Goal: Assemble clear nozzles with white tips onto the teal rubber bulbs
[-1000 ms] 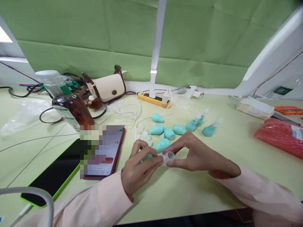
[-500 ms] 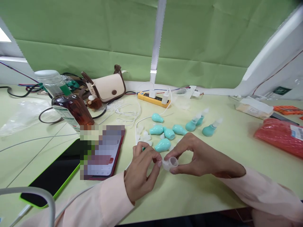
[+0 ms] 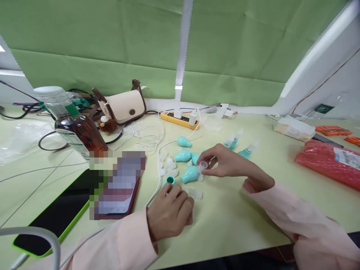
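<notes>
My right hand [image 3: 225, 161] pinches a small translucent cup-shaped plastic piece [image 3: 203, 165] between thumb and fingers, over the cluster of teal squeeze bulbs [image 3: 189, 174]. Closer to me, my left hand [image 3: 171, 210] is curled closed near the tabletop; its fingertips are turned under, so whatever they may hold is hidden. Just beyond its knuckles lies a teal bulb with its dark opening [image 3: 170, 180] facing up. A translucent flat-looking piece [image 3: 195, 193] rests to the right of that bulb. Loose clear plastic parts [image 3: 169, 164] are heaped left of the cluster.
Teal bulbs with clear tips [image 3: 246, 150] stand behind my right forearm. To the left are a phone [image 3: 120, 187], a green-edged phone [image 3: 56, 213] and a dark bottle [image 3: 81, 135]. Behind lie a handbag [image 3: 126, 107] and a yellow power strip [image 3: 180, 120]; a red package [image 3: 326, 157] is at right.
My hands have come apart. The right one moved away from me with the cup-shaped piece, over the bulbs; the left curled inward, and a translucent piece now shows on the table between them.
</notes>
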A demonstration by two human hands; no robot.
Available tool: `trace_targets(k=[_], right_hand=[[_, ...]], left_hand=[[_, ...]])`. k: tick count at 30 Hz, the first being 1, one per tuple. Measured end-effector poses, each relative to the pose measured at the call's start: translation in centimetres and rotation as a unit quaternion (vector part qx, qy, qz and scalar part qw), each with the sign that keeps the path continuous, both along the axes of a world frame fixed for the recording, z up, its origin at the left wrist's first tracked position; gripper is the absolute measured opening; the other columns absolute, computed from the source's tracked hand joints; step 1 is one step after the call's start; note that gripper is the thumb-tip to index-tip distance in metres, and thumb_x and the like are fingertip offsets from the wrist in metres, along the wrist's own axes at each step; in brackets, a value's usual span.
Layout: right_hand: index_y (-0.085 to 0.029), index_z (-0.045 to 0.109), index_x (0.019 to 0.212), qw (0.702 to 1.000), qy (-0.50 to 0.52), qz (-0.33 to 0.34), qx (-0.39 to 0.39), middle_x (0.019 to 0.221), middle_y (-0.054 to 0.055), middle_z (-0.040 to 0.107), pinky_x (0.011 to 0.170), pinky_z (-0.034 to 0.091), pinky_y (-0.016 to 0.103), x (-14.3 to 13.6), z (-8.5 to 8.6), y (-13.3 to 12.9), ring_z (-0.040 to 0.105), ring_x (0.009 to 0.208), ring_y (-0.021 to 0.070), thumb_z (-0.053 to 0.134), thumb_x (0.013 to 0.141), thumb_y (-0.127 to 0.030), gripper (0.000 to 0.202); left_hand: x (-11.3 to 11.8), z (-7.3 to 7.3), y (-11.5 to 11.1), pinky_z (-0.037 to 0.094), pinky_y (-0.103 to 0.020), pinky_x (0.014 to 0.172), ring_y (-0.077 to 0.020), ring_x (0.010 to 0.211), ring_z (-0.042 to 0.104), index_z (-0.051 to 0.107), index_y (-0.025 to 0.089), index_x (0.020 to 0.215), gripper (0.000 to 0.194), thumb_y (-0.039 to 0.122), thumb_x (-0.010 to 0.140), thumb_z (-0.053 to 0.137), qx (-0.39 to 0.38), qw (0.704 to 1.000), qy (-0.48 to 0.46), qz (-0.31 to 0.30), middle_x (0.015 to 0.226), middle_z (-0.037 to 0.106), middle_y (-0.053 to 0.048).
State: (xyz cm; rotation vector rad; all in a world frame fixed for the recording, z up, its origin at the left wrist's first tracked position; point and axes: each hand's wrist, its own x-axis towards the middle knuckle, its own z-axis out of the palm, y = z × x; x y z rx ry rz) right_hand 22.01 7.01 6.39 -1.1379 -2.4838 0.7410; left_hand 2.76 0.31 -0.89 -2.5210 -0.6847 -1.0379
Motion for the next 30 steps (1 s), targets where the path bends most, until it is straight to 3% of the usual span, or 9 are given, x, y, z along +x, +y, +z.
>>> trace_targets(k=[3, 7, 10, 14, 18, 20, 23, 27, 30], right_hand=[[-0.015, 0.063, 0.079, 0.993, 0.066, -0.069, 0.07, 0.07, 0.003, 0.064, 0.055, 0.049, 0.023, -0.8, -1.9, 0.8, 0.058, 0.062, 0.0127, 0.057, 0.067, -0.021, 0.014], [-0.015, 0.062, 0.082, 0.99, 0.059, -0.054, 0.116, 0.072, 0.003, 0.064, 0.059, 0.047, 0.025, -2.0, -4.3, 1.1, 0.057, 0.061, 0.0127, 0.056, 0.069, -0.02, 0.015], [-0.015, 0.061, 0.088, 0.986, 0.025, -0.053, 0.158, 0.074, 0.004, 0.065, 0.06, 0.046, 0.027, -2.1, -4.7, 1.1, 0.057, 0.062, 0.0143, 0.058, 0.068, -0.022, 0.021], [-0.016, 0.059, 0.094, 0.968, 0.011, -0.068, 0.24, 0.09, 0.007, 0.064, 0.071, 0.046, 0.031, -0.3, -2.4, 1.5, 0.058, 0.079, 0.0188, 0.057, 0.07, -0.026, 0.026], [-0.017, 0.053, 0.106, 0.915, -0.109, -0.176, 0.348, 0.108, 0.009, 0.057, 0.081, 0.041, 0.04, 4.1, 1.2, 2.6, 0.05, 0.099, 0.0277, 0.054, 0.07, -0.029, 0.037], [-0.017, 0.051, 0.109, 0.895, -0.215, -0.237, 0.311, 0.104, 0.011, 0.059, 0.076, 0.041, 0.042, 6.1, 2.1, 3.3, 0.051, 0.096, 0.0311, 0.053, 0.069, -0.033, 0.043], [-0.016, 0.05, 0.111, 0.87, -0.315, -0.309, 0.219, 0.1, 0.012, 0.059, 0.068, 0.042, 0.039, 7.9, 2.1, 4.4, 0.052, 0.093, 0.0317, 0.05, 0.07, -0.036, 0.046], [-0.02, 0.053, 0.102, 0.89, -0.334, -0.291, 0.106, 0.094, 0.008, 0.059, 0.06, 0.041, 0.028, 8.0, 1.3, 5.4, 0.055, 0.082, 0.023, 0.049, 0.07, -0.037, 0.037], [-0.022, 0.055, 0.09, 0.899, -0.335, -0.269, 0.083, 0.087, 0.004, 0.059, 0.055, 0.038, 0.024, 7.3, 0.7, 5.9, 0.056, 0.073, 0.0177, 0.048, 0.071, -0.04, 0.027]], left_hand=[[0.2, -0.5, -0.2, 0.028, -0.028, 0.043, -0.0159, 0.045, 0.043, 0.053, 0.012, 0.073, 0.013, 0.007, 0.073, 0.041, 0.043, 0.996, 0.08, 0.014, 0.046, 0.048, -0.001], [0.2, -0.9, -0.4, 0.028, -0.028, 0.037, -0.0156, 0.035, 0.044, 0.056, 0.01, 0.076, 0.02, 0.004, 0.074, 0.037, 0.052, 0.986, 0.129, 0.096, 0.041, 0.048, -0.001], [0.1, -1.1, -0.3, 0.032, -0.028, 0.036, -0.0174, 0.035, 0.048, 0.057, 0.007, 0.075, 0.024, -0.001, 0.073, 0.035, 0.042, 0.979, 0.148, 0.135, 0.042, 0.051, -0.003], [0.1, -1.3, -0.1, 0.035, -0.028, 0.036, -0.0177, 0.038, 0.051, 0.058, 0.004, 0.074, 0.026, -0.003, 0.071, 0.034, 0.034, 0.974, 0.164, 0.151, 0.045, 0.054, -0.006], [0.1, -1.2, -0.3, 0.036, -0.027, 0.037, -0.0178, 0.04, 0.051, 0.058, 0.002, 0.084, 0.026, -0.003, 0.072, 0.035, 0.025, 0.972, 0.174, 0.157, 0.048, 0.054, -0.005], [0.2, -1.1, -0.5, 0.037, -0.027, 0.037, -0.0177, 0.042, 0.052, 0.057, 0.002, 0.086, 0.025, -0.002, 0.072, 0.036, 0.02, 0.971, 0.176, 0.16, 0.049, 0.055, -0.005], [0.2, -1.1, -0.6, 0.038, -0.026, 0.039, -0.0176, 0.045, 0.053, 0.057, 0.004, 0.086, 0.023, 0.0, 0.071, 0.041, 0.004, 0.971, 0.18, 0.16, 0.052, 0.056, -0.005], [0.2, -1.3, -0.6, 0.039, -0.028, 0.038, -0.0191, 0.046, 0.054, 0.058, 0.006, 0.082, 0.016, 0.006, 0.073, 0.044, -0.001, 0.974, 0.17, 0.15, 0.053, 0.057, -0.006], [0.3, -1.6, -0.5, 0.039, -0.029, 0.038, -0.0199, 0.047, 0.055, 0.058, 0.007, 0.081, 0.014, 0.013, 0.075, 0.047, -0.001, 0.977, 0.157, 0.146, 0.054, 0.057, -0.006]])
